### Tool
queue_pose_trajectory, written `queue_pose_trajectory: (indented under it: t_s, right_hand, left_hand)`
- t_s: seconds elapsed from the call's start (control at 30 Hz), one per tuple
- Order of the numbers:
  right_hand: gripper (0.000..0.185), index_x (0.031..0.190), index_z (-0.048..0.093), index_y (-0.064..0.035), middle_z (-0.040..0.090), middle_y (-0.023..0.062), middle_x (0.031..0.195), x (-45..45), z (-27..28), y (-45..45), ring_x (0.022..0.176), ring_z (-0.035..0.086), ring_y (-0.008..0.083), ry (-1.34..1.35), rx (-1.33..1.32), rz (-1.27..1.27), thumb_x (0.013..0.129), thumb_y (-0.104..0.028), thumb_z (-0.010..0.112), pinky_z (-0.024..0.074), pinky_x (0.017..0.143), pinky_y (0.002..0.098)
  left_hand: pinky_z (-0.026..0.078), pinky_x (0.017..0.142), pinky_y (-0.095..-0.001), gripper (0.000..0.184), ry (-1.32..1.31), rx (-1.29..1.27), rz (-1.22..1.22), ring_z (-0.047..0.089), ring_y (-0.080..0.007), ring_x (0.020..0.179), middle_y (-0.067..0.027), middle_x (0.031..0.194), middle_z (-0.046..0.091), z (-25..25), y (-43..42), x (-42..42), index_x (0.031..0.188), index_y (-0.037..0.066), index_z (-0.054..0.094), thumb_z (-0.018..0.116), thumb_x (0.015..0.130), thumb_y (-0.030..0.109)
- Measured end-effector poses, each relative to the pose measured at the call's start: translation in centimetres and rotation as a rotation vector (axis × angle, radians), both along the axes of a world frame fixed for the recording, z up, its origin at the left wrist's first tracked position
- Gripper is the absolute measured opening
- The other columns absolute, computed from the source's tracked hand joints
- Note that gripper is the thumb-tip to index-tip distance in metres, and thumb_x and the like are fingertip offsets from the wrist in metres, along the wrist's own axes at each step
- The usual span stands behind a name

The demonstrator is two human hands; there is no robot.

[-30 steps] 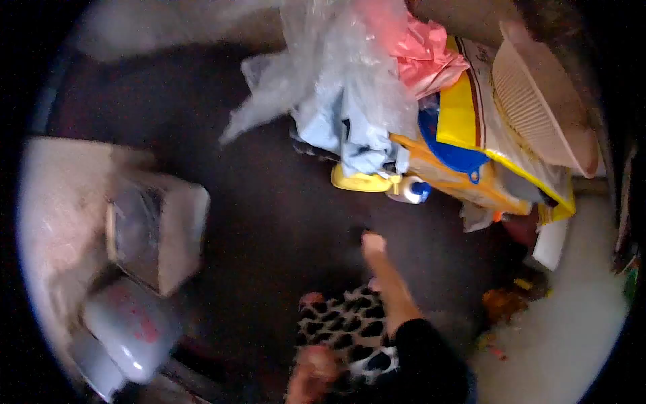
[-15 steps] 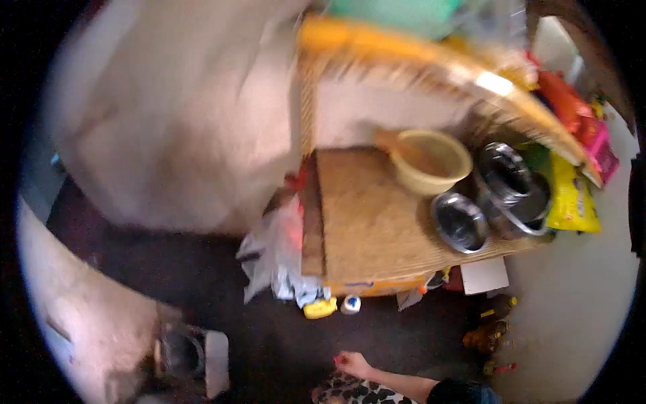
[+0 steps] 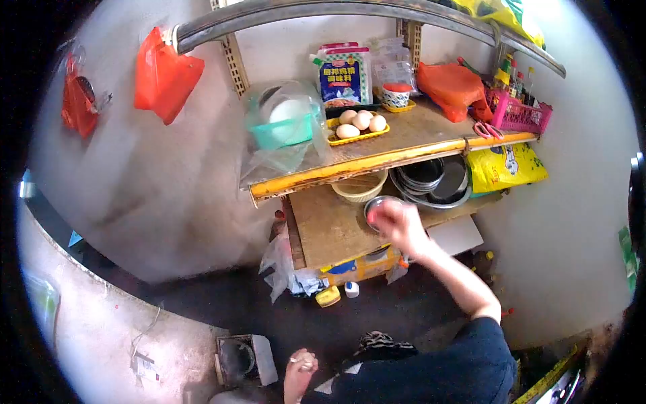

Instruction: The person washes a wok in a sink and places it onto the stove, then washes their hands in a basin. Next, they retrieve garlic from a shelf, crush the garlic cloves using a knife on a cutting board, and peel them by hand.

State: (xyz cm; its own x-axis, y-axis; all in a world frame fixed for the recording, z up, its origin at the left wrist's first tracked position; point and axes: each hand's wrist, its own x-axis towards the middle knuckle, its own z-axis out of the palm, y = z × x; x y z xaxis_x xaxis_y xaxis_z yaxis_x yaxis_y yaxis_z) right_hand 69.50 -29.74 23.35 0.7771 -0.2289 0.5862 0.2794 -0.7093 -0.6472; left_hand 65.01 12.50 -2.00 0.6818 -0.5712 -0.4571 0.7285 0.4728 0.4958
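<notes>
Seemingly, a red object (image 3: 372, 215) is held unreleased in the right hand (image 3: 398, 226); the left hand (image 3: 301, 367), below, is half-curled, grasp unclear.

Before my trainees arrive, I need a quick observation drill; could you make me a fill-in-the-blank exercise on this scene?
1. The hand nearer the metal bowl is the person's ____ one.
2. The tray holding the eggs is coloured ____.
3. Of the two shelves, the scissors lie on the ____ one.

Missing words: right; yellow; upper.
</notes>
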Motion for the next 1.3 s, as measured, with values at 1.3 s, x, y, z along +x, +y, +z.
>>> queue_pose_trajectory:
  t_s: [1.3]
  right_hand:
    - [0.024,0.098,0.064,-0.0053,0.057,0.0084,0.094,8.3,-1.0,41.2,0.072,0.060,0.0161,-0.041,-0.136,1.546,0.075,-0.001,0.067,0.0488,0.058,0.0254]
  left_hand:
    - [0.049,0.075,-0.0315,0.045,-0.568,0.340,0.803,0.059,-0.0197,0.090,-0.0090,0.101,0.055,21.5,11.4,0.1,0.122,0.002,0.038,0.057,0.081,0.004]
